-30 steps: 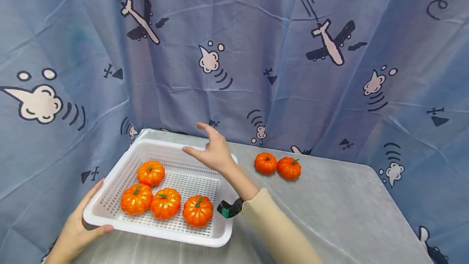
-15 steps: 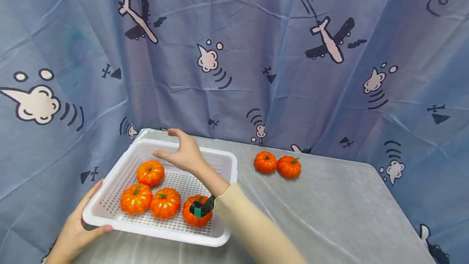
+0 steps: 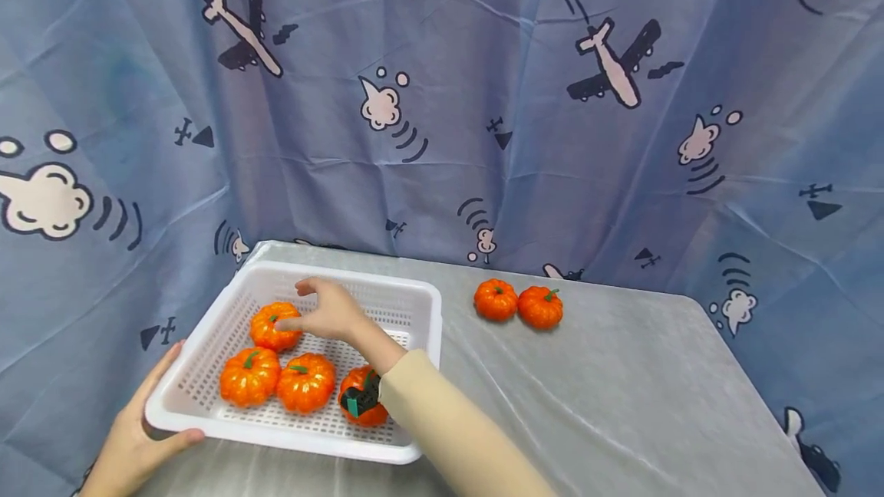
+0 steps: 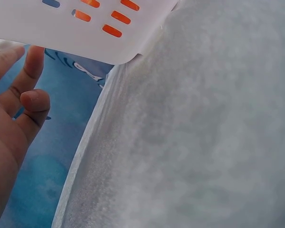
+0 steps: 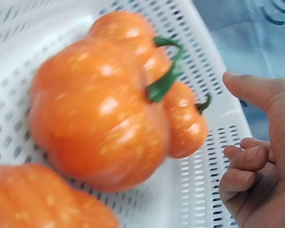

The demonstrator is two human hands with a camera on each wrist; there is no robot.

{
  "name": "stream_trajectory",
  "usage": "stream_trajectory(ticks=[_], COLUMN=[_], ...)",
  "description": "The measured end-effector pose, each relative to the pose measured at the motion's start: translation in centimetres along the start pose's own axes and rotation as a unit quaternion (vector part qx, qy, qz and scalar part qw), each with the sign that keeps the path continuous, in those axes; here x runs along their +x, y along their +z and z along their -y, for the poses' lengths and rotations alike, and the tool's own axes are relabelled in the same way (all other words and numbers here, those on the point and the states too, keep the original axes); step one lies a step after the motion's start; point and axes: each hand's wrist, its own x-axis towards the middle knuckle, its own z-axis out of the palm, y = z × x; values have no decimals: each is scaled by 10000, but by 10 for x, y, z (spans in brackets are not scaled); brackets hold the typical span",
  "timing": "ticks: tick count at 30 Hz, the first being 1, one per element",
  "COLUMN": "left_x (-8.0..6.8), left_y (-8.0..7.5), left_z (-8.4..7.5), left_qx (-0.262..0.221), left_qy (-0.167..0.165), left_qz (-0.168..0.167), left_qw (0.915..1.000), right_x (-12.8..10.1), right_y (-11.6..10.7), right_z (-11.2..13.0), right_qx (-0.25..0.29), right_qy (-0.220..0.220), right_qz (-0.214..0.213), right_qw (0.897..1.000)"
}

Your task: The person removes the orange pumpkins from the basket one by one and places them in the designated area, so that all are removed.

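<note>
Crowding the white basket (image 3: 207,419) held in the left grip (image 3: 134,436), four pumpkins (image 3: 305,383) flank the open right grip (image 3: 330,311).

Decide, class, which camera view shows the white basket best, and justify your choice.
The head view: it shows the whole white basket on the table, four pumpkins inside, the left hand gripping its near corner. The left wrist view shows only one underside corner; the right wrist view shows only a stretch of perforated floor and wall behind pumpkins.
</note>
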Motion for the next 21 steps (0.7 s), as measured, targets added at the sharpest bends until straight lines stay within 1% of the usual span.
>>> stream_trajectory(ticks=[6,12,15,21], left_x=[-1,-1,-2,-2], left_y=[-1,-1,1,1], left_z=[-2,-2,-2,-3], left_qx=[12,151,183,210], left_qy=[17,-283,-347,-271], left_qz=[-18,-7,35,85], left_qw=[10000,9995,9992,9994], right_x=[1,7,7,7], right_y=[9,17,22,29], right_z=[-2,-3,-5,-10], right_qx=[-531,-1141,-1262,-1424], right_qy=[174,186,221,334], right_qz=[308,536,570,659], right_qw=[9980,9918,9901,9871])
